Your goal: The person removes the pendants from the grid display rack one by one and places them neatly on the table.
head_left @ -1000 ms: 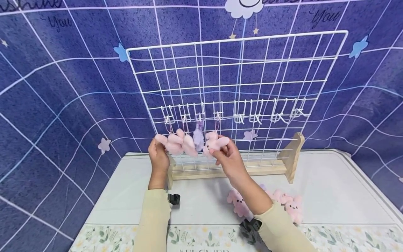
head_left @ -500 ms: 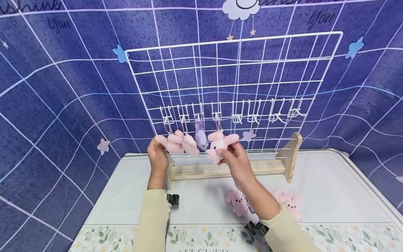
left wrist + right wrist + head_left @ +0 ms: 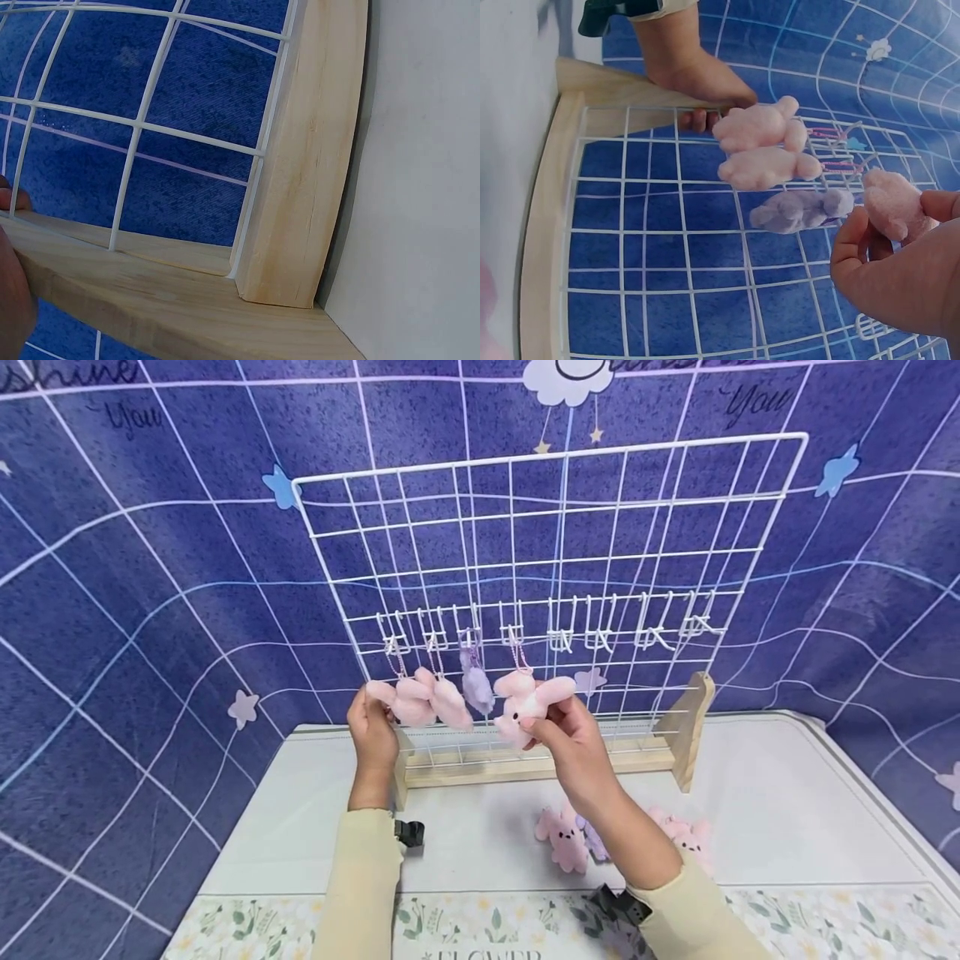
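Note:
At the left side of a white wire grid rack, my left hand grips the wooden upright of its stand, fingers wrapped round the edge in the right wrist view. My right hand pinches a pink plush bunny keychain between thumb and fingers. That bunny's bead chain is on the fourth hook from the left. Left of it hang a lilac plush keychain and two pink plush keychains, each from its own hook. The leftmost one overlaps my left hand in the head view.
Several bare white hooks line the grid's right half. On the white table lie more plush keychains: a pink bunny, a lilac one beside it, and pink ones partly behind my right forearm. A wooden foot stands at the rack's right end.
My right hand has shifted slightly right, drawing the pink bunny with it and turning it. The lilac plush has swung and tilted. My left hand stays at the wooden upright.

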`<state>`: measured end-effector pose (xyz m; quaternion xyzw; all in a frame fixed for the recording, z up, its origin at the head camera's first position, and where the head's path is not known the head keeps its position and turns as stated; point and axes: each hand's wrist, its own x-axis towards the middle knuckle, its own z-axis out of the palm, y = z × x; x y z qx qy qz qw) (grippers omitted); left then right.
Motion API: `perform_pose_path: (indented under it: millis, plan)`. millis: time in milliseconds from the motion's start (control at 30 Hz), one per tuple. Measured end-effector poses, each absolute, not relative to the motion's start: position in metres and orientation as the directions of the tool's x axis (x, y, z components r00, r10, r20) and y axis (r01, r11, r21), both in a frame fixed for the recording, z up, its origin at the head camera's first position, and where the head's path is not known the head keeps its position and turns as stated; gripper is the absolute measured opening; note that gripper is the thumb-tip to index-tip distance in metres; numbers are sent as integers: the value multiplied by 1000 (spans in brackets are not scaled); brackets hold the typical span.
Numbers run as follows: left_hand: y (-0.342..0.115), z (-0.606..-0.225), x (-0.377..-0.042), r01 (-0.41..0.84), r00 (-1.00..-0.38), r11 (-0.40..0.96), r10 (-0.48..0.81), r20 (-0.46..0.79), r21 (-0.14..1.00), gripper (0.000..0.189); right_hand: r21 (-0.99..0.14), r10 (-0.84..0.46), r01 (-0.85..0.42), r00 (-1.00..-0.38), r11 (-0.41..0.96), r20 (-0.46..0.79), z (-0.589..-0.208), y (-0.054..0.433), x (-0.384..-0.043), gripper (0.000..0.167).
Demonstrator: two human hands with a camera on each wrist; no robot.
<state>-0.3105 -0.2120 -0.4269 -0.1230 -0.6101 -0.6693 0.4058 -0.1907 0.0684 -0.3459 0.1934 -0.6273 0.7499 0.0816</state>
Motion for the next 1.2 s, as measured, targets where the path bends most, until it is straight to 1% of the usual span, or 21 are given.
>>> perform_pose_path:
  millis: [33, 267, 467, 633, 733, 867, 967, 1200]
  plan:
    - [-212, -427, -311, 694, -639, 74, -394, 660, 716, 41, -909, -121, -367, -911, -197, 394, -346, 69, -190, 35]
    - [-210, -427, -311, 701, -637, 67, -388, 666, 710, 39, -904, -128, -374, -906, -207, 404, -343, 75, -188, 34]
    - [-211, -427, -312, 716, -632, 49, -380, 676, 697, 37, -891, -133, -395, -893, -224, 429, -340, 79, -185, 38]
    - [-211, -427, -311, 716, -622, 68, -389, 680, 694, 37, -887, -141, -393, -890, -244, 433, -339, 78, -184, 39]
    - [-211, -428, -311, 724, -614, 66, -392, 685, 687, 35, -892, -149, -380, -894, -245, 422, -341, 78, -185, 45]
    - [-212, -430, -311, 727, -614, 59, -388, 687, 684, 34, -898, -165, -370, -895, -239, 413, -343, 80, -186, 61]
    - [-212, -430, -311, 721, -620, 61, -387, 683, 690, 33, -899, -177, -373, -892, -230, 416, -344, 82, -186, 67]
    - [-213, -429, -312, 724, -615, 73, -380, 690, 686, 32, -913, -196, -336, -903, -231, 382, -350, 84, -188, 58]
